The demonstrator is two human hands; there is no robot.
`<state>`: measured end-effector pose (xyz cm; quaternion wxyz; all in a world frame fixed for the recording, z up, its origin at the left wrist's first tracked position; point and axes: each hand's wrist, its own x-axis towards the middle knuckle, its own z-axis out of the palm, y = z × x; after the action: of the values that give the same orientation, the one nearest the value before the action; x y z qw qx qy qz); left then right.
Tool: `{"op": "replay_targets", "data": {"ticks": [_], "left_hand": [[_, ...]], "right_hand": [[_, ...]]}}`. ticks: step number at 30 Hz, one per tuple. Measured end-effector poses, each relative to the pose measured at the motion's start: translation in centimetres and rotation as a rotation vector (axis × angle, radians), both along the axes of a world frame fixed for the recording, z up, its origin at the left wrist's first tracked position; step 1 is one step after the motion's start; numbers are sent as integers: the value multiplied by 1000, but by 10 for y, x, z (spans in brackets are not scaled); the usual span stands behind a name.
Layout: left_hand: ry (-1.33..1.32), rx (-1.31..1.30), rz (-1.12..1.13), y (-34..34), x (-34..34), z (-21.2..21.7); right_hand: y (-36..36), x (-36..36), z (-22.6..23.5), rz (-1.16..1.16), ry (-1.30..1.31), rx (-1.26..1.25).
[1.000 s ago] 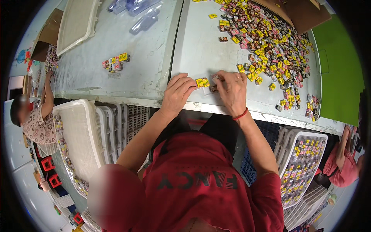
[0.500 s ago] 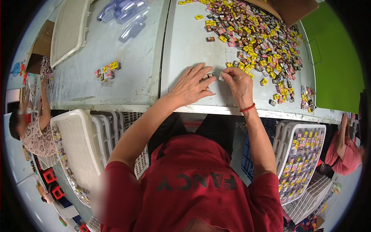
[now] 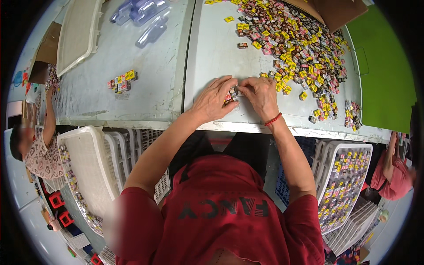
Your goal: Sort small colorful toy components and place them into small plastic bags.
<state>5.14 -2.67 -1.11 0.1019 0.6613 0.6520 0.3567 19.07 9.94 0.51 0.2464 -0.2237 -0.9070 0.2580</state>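
On the white table near its front edge, my left hand [image 3: 212, 100] curls around a small cluster of little printed boxes [image 3: 230, 95], fingers along the far side and thumb along the near side. My right hand [image 3: 260, 98], with a red bead bracelet at the wrist, pinches at the right edge of that cluster. Its fingertips hide whatever lies between them. A large heap of loose little boxes [image 3: 304, 57] in yellow, pink, brown and black spreads beyond my right hand.
Left of the table seam sit a grouped block of boxes [image 3: 123, 82] and clear plastic shells [image 3: 152, 31]. A white tray [image 3: 79, 37] and a cardboard box [image 3: 338, 12] lie farther off. Filled crates [image 3: 346, 185] stand below the table edge. Two other people work at either side.
My right hand has moved left, bringing its pinched fingers from beside the cluster onto its edge. The fingers of my left hand have drawn in closer around the boxes.
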Motion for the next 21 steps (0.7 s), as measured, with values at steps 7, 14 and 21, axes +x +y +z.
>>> {"op": "replay_targets", "data": {"ticks": [7,14,21], "left_hand": [[50,11,8,1,-2,-6],[-263,-40,14,-1,-11,-4],[-243,-40,-5,2,-8,-4]], "right_hand": [[-12,-4,-18,-41,80,125],[-24,18,3,-57,121,196],[-50,15,0,63,-16,272]]}}
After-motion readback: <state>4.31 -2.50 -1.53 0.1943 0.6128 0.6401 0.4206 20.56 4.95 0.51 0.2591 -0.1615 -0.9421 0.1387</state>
